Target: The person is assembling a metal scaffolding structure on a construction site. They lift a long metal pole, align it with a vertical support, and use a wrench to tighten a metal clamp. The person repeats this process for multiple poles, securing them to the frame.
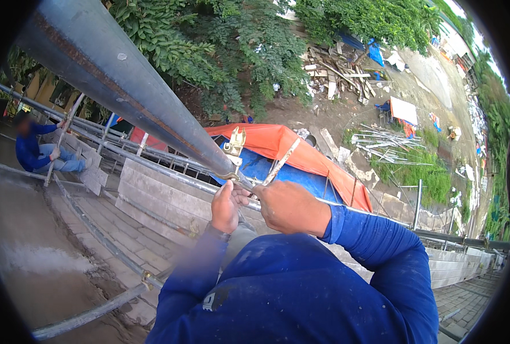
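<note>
A thick grey steel pole (134, 103) slants from the upper left down to my hands. A brass-coloured scaffold coupler (234, 143) sits beside its lower end, jaws upward. Just below, another scaffold clamp (230, 176) meets the pole. My left hand (226, 207) has its thumb and fingers closed at this lower clamp. Close by on the right, my right hand (292, 209) makes a fist with the knuckles up; whatever is inside is hidden. A pale, worn tube (282, 161) rises just beyond the right fist.
Scaffold rails (169, 172) and grey planks (157, 192) run past me. On the left, a person in blue (34, 149) sits on the scaffold. Below lie an orange tarp (318, 152), a blue tarp (289, 178), scrap timber (338, 74) and loose pipes (387, 140). Trees (238, 51) stand beyond.
</note>
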Motion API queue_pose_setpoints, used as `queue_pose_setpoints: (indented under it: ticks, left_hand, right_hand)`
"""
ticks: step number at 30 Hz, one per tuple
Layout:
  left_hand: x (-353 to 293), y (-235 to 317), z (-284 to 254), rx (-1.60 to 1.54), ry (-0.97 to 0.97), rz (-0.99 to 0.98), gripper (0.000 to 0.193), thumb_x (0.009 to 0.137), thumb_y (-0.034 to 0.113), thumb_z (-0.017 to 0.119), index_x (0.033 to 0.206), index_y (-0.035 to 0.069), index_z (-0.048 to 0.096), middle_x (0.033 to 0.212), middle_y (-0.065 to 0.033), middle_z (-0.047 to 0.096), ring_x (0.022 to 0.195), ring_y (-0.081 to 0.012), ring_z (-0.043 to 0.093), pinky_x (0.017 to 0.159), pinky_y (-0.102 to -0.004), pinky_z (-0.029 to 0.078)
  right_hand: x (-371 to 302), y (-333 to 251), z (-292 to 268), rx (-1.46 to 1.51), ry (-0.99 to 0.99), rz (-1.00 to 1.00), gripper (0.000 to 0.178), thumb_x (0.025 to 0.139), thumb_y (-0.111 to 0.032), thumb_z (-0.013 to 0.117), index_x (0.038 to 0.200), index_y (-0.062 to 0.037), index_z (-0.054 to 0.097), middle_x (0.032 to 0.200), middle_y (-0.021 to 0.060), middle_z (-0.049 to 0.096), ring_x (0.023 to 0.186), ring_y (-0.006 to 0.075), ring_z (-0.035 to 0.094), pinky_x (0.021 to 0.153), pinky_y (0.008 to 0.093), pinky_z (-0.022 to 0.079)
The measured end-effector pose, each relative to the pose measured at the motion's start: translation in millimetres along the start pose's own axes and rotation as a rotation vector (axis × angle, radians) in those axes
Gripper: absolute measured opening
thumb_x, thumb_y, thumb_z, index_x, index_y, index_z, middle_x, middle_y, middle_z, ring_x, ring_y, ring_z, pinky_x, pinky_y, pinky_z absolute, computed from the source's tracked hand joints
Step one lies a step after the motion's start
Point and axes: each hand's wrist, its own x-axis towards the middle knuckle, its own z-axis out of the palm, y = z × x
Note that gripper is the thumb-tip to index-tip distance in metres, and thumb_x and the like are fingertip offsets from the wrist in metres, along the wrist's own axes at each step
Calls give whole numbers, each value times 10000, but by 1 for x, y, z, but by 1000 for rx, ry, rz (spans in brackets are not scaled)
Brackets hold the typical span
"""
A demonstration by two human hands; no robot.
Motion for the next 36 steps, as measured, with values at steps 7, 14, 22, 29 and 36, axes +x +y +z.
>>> queue_pose_setpoints:
  ticks: [7,14,22,29,36]
  left_hand:
    - [2,2,1,1,-19,-39,340,1081,350,479,1089,26,580,883,-80,645,730,-144,605,695,-289,510]
    - [-1,-4,9,370,80,220,252,1050,261,561,1075,14,602,897,-66,675,666,-89,579,641,-243,486]
    - [-7,11,4,780,160,367,232,977,205,669,1035,-18,644,854,-62,694,679,-90,621,618,-254,499]
    - [-9,15,0,813,126,378,239,988,215,631,1022,-21,650,835,-53,695,696,-96,635,636,-291,510]
    - [-2,10,-1,655,-10,289,328,1053,288,501,970,-3,629,814,-63,673,645,-104,597,622,-273,484]
  right_hand:
    - [5,20,1,-91,-112,-1,233,825,-71,577,1034,24,612,725,236,667,718,427,686,654,532,527]
    - [5,106,115,43,96,-81,279,855,-74,581,1123,1,582,718,212,662,695,406,676,643,526,519]
    - [86,121,198,277,205,-163,187,922,-109,584,1077,-4,570,860,243,679,847,415,676,733,521,518]
    - [55,109,171,110,155,-123,182,942,-152,558,1054,-10,575,819,232,678,788,418,671,706,527,510]
    - [3,86,109,17,126,-11,209,898,-124,552,1060,-2,601,758,244,664,728,423,672,659,526,514]
